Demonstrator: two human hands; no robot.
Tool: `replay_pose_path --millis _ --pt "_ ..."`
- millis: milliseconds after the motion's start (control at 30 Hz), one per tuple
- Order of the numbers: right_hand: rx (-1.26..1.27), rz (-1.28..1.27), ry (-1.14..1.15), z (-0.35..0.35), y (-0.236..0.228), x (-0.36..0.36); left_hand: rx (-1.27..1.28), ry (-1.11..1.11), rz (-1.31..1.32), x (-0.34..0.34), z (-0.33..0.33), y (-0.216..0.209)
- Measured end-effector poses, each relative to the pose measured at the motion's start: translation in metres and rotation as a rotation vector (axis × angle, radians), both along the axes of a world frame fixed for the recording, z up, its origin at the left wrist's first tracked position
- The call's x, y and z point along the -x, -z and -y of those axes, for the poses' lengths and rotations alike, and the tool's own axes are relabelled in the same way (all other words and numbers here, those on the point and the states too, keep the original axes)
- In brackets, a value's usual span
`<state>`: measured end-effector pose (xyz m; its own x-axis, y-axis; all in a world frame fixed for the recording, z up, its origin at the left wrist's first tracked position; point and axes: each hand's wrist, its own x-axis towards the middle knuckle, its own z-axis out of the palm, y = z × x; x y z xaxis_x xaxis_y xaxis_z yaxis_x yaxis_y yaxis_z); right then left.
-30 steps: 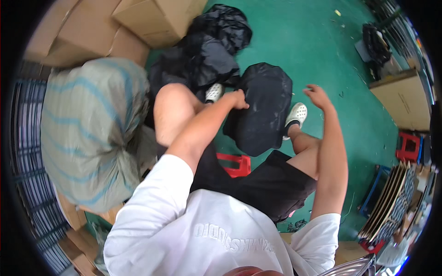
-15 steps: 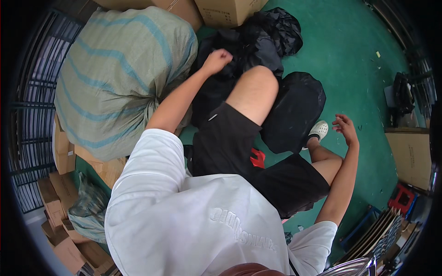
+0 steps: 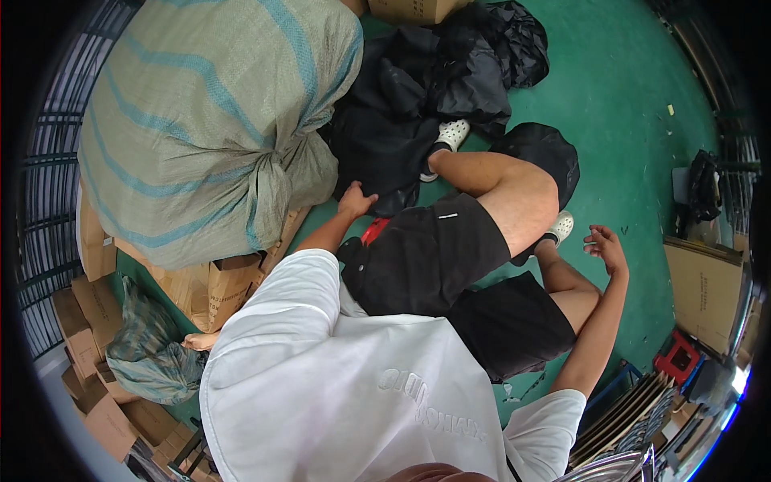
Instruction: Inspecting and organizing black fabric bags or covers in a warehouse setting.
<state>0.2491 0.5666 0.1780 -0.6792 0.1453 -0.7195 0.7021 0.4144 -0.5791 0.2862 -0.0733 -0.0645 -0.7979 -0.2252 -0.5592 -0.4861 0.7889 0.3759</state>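
My left hand (image 3: pixel 356 200) is at the near left edge of a black cloth-like bag (image 3: pixel 385 165), beside my hip. Its thumb and forefinger stand apart, and I see nothing held; whether it touches the bag is unclear. A small red item (image 3: pixel 374 231) shows just below it, partly under my shorts. My right hand (image 3: pixel 605 247) hangs over the green floor past my right knee, fingers loosely spread, with nothing in it. To the left bulges a large grey-green woven sack (image 3: pixel 193 136) with blue stripes, gathered into a knot on its near side.
Crumpled black plastic bags (image 3: pixel 494 64) lie ahead, and a rounded black bag (image 3: pixel 546 157) sits beyond my raised knee. Cardboard boxes (image 3: pixel 205 293) lie under and left of the sack. At the right are a large carton (image 3: pixel 705 289), a red case (image 3: pixel 677 357) and stacked flat cardboard (image 3: pixel 622 426).
My left hand has come back from over the black bags to beside my hip. My left leg has swung right, and its foot now shows among the bags. The right hand has barely moved.
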Motion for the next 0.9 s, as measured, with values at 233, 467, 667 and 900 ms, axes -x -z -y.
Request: replay_pose_path --millis 233,467,667,900 --pt "-0.021 -0.012 -0.008 0.007 -0.002 0.009 -0.069 -0.533 -0.005 0.025 -0.019 0.027" --pt "-0.061 -0.065 -0.043 0.015 -0.004 0.021 -0.165 -0.713 -0.090 0.018 -0.035 0.034" --pt "-0.064 -0.154 -0.101 0.037 -0.001 0.040 -0.395 -0.588 -0.095 0.012 -0.016 0.066" --pt "-0.002 -0.149 -0.158 0.058 0.002 0.055 -0.619 -0.613 0.010 0.011 -0.005 0.059"
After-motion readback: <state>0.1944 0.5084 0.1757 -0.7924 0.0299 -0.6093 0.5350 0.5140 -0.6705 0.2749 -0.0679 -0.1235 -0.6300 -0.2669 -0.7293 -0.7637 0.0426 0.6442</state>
